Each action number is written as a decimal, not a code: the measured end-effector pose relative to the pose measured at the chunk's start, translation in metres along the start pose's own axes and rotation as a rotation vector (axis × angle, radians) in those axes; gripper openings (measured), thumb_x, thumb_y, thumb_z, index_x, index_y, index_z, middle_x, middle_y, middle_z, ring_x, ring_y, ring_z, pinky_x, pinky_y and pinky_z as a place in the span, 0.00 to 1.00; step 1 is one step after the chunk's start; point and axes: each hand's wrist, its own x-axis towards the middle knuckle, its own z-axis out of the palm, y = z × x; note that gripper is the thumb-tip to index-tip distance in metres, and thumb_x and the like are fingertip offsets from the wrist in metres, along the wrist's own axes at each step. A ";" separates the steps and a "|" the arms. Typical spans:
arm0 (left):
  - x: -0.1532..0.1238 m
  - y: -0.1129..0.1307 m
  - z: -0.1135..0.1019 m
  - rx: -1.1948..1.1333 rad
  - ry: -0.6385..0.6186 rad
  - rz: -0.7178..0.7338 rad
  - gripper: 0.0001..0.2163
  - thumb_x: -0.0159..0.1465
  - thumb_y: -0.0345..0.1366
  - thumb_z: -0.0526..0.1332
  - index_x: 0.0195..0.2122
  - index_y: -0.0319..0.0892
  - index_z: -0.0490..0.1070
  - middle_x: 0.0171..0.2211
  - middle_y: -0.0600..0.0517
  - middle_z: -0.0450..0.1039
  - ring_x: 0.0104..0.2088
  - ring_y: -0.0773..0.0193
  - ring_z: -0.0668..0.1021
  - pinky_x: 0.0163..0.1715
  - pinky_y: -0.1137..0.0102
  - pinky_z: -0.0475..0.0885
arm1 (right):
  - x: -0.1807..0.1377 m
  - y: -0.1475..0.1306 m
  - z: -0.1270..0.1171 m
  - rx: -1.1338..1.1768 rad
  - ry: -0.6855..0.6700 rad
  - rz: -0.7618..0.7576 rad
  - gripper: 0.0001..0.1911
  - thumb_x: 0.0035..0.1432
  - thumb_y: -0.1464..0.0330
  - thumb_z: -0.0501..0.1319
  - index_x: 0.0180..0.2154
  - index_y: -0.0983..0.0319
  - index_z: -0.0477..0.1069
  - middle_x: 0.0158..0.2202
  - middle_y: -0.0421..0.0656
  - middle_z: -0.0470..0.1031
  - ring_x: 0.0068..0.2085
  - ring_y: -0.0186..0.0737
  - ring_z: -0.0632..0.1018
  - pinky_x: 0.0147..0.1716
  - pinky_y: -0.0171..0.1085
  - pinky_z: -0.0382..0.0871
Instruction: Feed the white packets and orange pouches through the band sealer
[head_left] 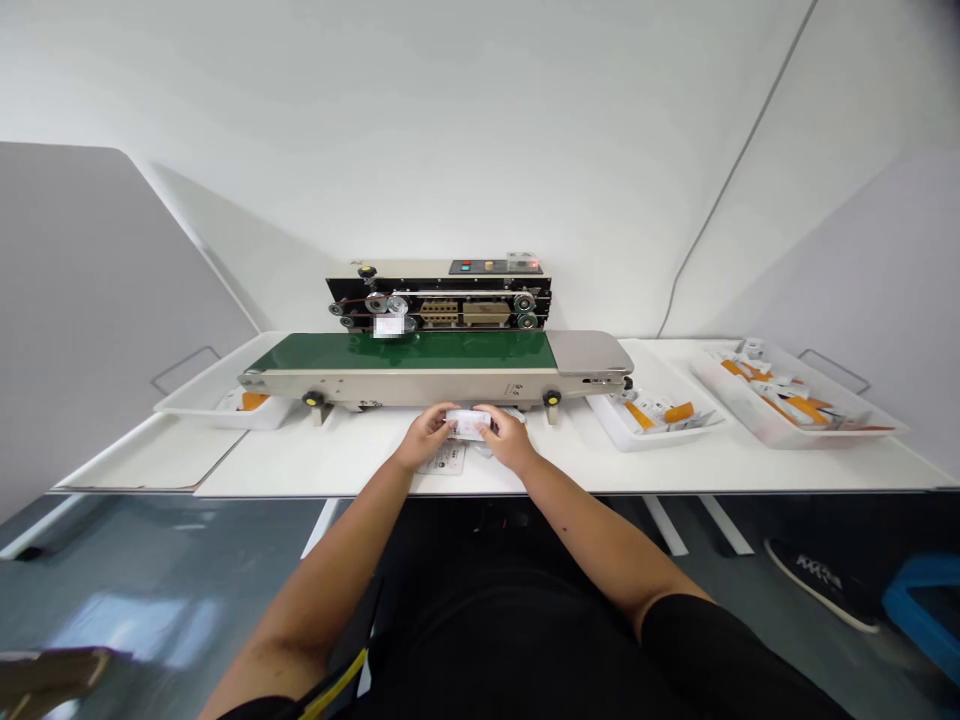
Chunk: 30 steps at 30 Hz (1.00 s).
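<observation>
Pinching a small white packet at its two ends, the left hand and right hand meet at twelve o'clock, forearms angled inward, fingers curled closed on it, seemingly to keep it flat. Just behind stands a band sealer with a green conveyor belt; orange-marked packets lie in a white tray at two o'clock on the tabletop.

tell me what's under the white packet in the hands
A printed white sheet lies on the table below the packet, held by the left hand and right hand; the hands and packet cover the sheet's far part.
</observation>
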 end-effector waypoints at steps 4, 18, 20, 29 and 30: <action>-0.001 0.001 -0.001 -0.007 0.019 -0.019 0.24 0.61 0.52 0.69 0.50 0.42 0.66 0.40 0.48 0.77 0.37 0.59 0.82 0.30 0.66 0.83 | 0.001 0.005 -0.001 0.124 -0.010 0.058 0.22 0.62 0.61 0.59 0.56 0.57 0.74 0.32 0.38 0.75 0.33 0.38 0.74 0.37 0.36 0.72; -0.002 0.004 -0.002 0.001 0.024 -0.043 0.21 0.62 0.51 0.68 0.44 0.46 0.60 0.29 0.56 0.74 0.24 0.66 0.77 0.21 0.73 0.75 | -0.003 0.004 -0.001 0.139 -0.035 0.045 0.20 0.60 0.62 0.58 0.53 0.58 0.74 0.29 0.37 0.72 0.30 0.37 0.74 0.33 0.34 0.70; -0.004 0.005 -0.003 0.044 0.002 -0.035 0.20 0.62 0.51 0.67 0.43 0.45 0.61 0.25 0.59 0.71 0.19 0.70 0.73 0.18 0.76 0.69 | -0.002 0.000 -0.003 0.098 -0.105 0.058 0.19 0.59 0.62 0.59 0.52 0.58 0.75 0.29 0.37 0.74 0.30 0.37 0.74 0.32 0.34 0.70; -0.002 0.007 -0.007 0.314 0.030 0.187 0.18 0.67 0.45 0.63 0.52 0.43 0.64 0.40 0.48 0.78 0.31 0.65 0.76 0.30 0.71 0.70 | 0.063 -0.032 -0.092 0.415 -0.315 0.231 0.15 0.52 0.69 0.66 0.44 0.61 0.76 0.31 0.40 0.79 0.24 0.32 0.74 0.22 0.29 0.66; -0.002 0.006 -0.008 0.336 0.028 0.194 0.17 0.67 0.45 0.63 0.52 0.43 0.64 0.40 0.49 0.78 0.30 0.65 0.75 0.30 0.71 0.70 | 0.077 -0.033 -0.108 0.484 -0.184 0.238 0.16 0.52 0.70 0.66 0.45 0.62 0.76 0.31 0.40 0.79 0.23 0.31 0.73 0.21 0.28 0.65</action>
